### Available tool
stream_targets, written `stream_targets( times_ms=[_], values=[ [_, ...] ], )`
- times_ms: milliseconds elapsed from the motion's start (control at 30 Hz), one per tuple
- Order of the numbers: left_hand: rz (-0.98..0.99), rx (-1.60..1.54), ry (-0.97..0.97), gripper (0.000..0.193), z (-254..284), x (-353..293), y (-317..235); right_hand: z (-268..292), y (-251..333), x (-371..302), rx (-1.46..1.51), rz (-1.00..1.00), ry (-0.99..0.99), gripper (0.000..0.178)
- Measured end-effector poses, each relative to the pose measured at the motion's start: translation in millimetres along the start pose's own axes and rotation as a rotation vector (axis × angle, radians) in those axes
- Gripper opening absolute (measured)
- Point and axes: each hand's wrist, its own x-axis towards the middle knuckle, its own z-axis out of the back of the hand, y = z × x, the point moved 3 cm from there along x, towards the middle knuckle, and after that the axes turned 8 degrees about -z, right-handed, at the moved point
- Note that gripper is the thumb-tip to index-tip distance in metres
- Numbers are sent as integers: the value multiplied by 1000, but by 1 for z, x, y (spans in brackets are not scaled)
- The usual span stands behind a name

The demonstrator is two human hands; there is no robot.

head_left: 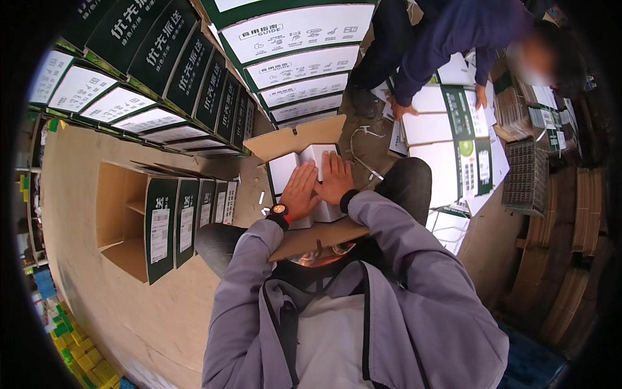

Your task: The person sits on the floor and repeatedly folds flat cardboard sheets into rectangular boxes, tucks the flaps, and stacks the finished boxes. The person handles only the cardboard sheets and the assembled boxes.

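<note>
An open brown cardboard carton [306, 135] stands between my knees, with one flap folded out on the far side and another toward me. Several white boxes [282, 170] fill it, packed side by side. My left hand [300, 189] lies flat on the boxes near the middle seam, fingers stretched forward and together. Beside it, my right hand [335, 177] rests palm down on the right-hand boxes, its fingers also extended. The thumbs nearly meet. Neither hand grips anything. The undersides of both palms and the carton's inner walls are mostly hidden.
Tall stacks of green and white cartons [295, 65] rise ahead and to the left. A row of open cartons [160, 227] stands on the floor at left. A co-worker [447, 48] bends over cartons [433, 134] at right. Flattened cardboard [543, 246] and a grey crate [525, 175] lie farther right.
</note>
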Motion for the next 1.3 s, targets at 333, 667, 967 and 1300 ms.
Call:
stream_targets(
  times_ms=[333,667,967,1300],
  values=[
    [-25,178,318,76,-23,-19,28,-2,-44,3,48,212,214,70],
    [25,493,-280,69,92,29,-7,233,-21,-133,577,461,289,62],
    [293,441,-489,16,196,-3,-3,228,6,-76,-189,593,-233,54],
    [534,123,-627,66,102,-68,-108,48,-86,-53,1124,51,476,88]
  ],
)
